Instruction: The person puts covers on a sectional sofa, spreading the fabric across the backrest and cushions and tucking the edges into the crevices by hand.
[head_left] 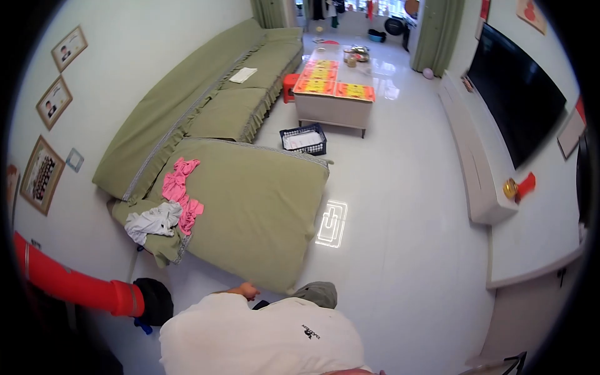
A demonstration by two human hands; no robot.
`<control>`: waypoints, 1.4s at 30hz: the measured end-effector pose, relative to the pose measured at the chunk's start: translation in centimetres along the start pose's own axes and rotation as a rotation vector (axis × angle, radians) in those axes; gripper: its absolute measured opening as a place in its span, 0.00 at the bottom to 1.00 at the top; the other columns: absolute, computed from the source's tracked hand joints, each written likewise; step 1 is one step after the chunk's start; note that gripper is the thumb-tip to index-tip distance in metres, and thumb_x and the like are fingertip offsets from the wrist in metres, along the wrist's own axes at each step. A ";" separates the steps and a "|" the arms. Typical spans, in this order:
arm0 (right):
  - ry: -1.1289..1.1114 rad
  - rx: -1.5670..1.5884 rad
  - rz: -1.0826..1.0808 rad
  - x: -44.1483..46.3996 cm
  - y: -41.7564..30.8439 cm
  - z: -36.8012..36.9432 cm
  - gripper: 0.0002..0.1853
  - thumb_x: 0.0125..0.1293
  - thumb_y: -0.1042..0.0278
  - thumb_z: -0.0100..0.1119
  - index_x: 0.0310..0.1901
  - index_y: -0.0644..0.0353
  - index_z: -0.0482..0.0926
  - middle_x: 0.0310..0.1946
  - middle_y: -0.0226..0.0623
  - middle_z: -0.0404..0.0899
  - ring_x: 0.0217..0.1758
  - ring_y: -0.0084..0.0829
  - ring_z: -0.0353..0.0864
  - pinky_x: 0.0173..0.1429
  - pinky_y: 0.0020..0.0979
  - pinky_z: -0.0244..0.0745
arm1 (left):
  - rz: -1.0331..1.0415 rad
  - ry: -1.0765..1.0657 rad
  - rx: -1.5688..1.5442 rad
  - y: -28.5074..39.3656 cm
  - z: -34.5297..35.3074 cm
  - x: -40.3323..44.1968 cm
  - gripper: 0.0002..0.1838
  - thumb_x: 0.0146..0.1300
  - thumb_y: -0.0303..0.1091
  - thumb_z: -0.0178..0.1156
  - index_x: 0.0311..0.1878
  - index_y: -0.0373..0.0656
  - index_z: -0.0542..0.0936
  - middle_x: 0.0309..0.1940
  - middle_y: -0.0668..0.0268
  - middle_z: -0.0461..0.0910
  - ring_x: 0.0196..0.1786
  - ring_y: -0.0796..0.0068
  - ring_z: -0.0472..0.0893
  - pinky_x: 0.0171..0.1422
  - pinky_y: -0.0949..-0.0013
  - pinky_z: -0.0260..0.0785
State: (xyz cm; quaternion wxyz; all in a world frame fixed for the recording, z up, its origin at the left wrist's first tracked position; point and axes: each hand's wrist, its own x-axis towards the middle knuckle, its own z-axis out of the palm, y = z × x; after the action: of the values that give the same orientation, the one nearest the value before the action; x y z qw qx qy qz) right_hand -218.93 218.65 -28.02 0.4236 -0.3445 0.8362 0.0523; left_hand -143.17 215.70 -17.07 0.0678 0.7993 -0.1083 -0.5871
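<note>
My left hand (249,290) shows small beyond the front of my white shirt (262,331), near the lower edge of the green cover on the sofa's wide section (250,206). Its fingers look curled in, and nothing shows in them. A dark item lies just below it, partly hidden by the shirt. My right hand is out of view. Pink cloth (178,187) lies crumpled on the sofa's left part, with a whitish-grey cloth (153,222) against its lower end. A folded white cloth (242,75) rests farther back on the seat.
A dark basket (304,139) stands on the floor before the coffee table (334,111). Beside the table is a red stool (289,87). A red tube-like object (81,284) with a black end juts in from the left. The television cabinet (469,150) runs along the right.
</note>
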 end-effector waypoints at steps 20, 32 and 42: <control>-0.347 -0.141 -0.405 21.1 -55.8 -14.7 0.09 0.57 0.64 0.53 0.23 0.57 0.70 0.18 0.37 0.71 0.20 0.34 0.69 0.23 0.36 0.65 | 0.410 0.425 -0.371 43.0 -3.2 8.5 0.22 0.50 0.47 0.61 0.44 0.40 0.77 0.27 0.60 0.81 0.28 0.70 0.80 0.37 0.66 0.71; -0.290 0.272 -0.306 40.3 -95.2 -29.7 0.05 0.58 0.74 0.52 0.27 0.65 0.70 0.15 0.39 0.71 0.14 0.32 0.72 0.15 0.32 0.70 | -0.445 0.051 -0.702 50.4 12.0 6.4 0.19 0.52 0.44 0.65 0.40 0.40 0.77 0.29 0.63 0.78 0.23 0.73 0.76 0.26 0.69 0.70; -0.389 -0.037 -0.595 42.0 -131.0 -20.6 0.07 0.59 0.72 0.55 0.35 0.66 0.71 0.19 0.37 0.73 0.18 0.30 0.75 0.21 0.29 0.76 | -0.309 0.130 -1.066 60.1 4.8 15.1 0.22 0.56 0.45 0.62 0.47 0.39 0.75 0.37 0.61 0.78 0.32 0.71 0.79 0.30 0.70 0.70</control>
State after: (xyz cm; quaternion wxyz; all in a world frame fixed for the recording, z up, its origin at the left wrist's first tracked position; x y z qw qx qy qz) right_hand -168.44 89.29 -19.45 0.5653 -0.5642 0.6017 0.0064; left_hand -149.06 153.86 -18.36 0.3824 0.6955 0.3262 -0.5134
